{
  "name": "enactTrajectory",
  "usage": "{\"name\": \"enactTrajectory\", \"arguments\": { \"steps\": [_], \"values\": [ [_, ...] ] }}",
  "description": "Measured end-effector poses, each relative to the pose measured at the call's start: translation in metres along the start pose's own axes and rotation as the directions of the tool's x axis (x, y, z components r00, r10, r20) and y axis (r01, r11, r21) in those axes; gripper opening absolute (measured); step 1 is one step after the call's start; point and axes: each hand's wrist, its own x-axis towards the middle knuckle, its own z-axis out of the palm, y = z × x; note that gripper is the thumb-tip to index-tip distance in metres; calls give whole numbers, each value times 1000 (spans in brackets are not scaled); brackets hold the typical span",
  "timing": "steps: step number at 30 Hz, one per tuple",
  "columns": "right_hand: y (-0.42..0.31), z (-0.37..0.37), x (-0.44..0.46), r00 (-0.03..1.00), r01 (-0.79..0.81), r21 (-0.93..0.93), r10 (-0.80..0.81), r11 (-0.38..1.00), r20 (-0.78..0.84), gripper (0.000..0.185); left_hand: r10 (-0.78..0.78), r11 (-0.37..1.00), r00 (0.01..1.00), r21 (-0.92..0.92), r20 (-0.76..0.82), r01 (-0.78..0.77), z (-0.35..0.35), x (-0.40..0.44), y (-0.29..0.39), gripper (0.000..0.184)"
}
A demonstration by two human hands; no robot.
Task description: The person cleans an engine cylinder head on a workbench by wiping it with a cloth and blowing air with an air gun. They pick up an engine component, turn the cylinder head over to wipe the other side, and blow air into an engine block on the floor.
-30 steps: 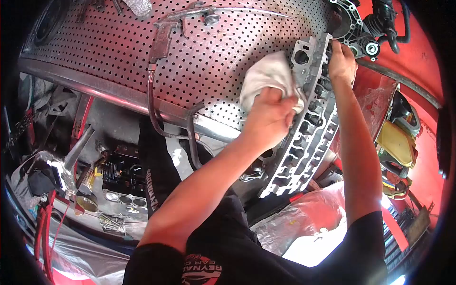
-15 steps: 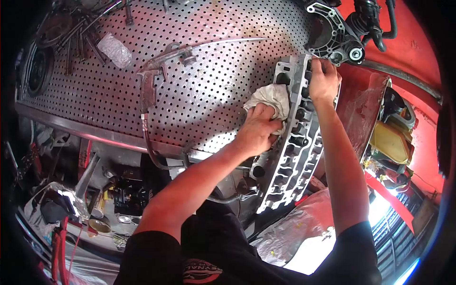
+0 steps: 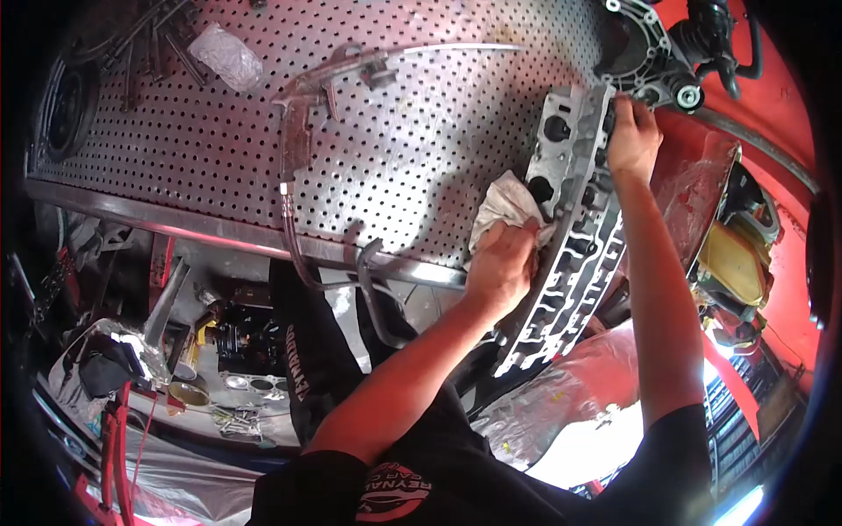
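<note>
A long metal cylinder head [image 3: 554, 160] lies tilted along the right end of the perforated metal bench, its near end jutting past the front edge. My left hand [image 3: 504, 273] is closed on a crumpled whitish rag [image 3: 503, 209], pressed against the port side of the cylinder head. Dark round ports show above the rag. At the far end, my right hand [image 3: 635, 143] grips the head's right edge, fingers curled over it. What lies under the rag is hidden.
A metal blow gun [image 3: 300, 131] with a long thin nozzle and a hose lies on the perforated bench [image 3: 395, 175]. A crumpled wrapped bundle [image 3: 226, 57] and several bolts sit far left. A metal engine cover [image 3: 627, 39] stands beyond the cylinder head.
My left hand has slid the rag along the cylinder head toward me, uncovering ports. My right hand keeps its hold at the far end. The whole view has shifted.
</note>
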Motion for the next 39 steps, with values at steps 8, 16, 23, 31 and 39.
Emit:
{"name": "enactTrajectory", "arguments": {
  "steps": [8, 16, 23, 31, 39],
  "values": [
    [-14, -6, -8, 996, -91, -19, 91, 996, 19, 53, -224, 846, 974, -492, 18, 204, -66, 48, -14, 28],
    [-29, -14, -16, 987, -160, -93, 161, 983, 7, 65, -179, 983, 938, 13, 299, 184, -22, 84, -19, 22],
    [-52, -37, -40, 997, -69, 222, 75, 972, -16, 44, 137, 964, 963, 255, -233, -75, -52, 69, -16, 22],
    [-14, -10, -3, 997, -79, 13, 79, 997, 8, 63, -57, 966, 984, 258, 167, 12, -1, -27, 1, 54],
    [-17, -20, -12, 993, 39, -30, -36, 999, 110, 65, 227, 956, 955, 143, 189, -255, -90, -5, -18, 32]
  ]
}}
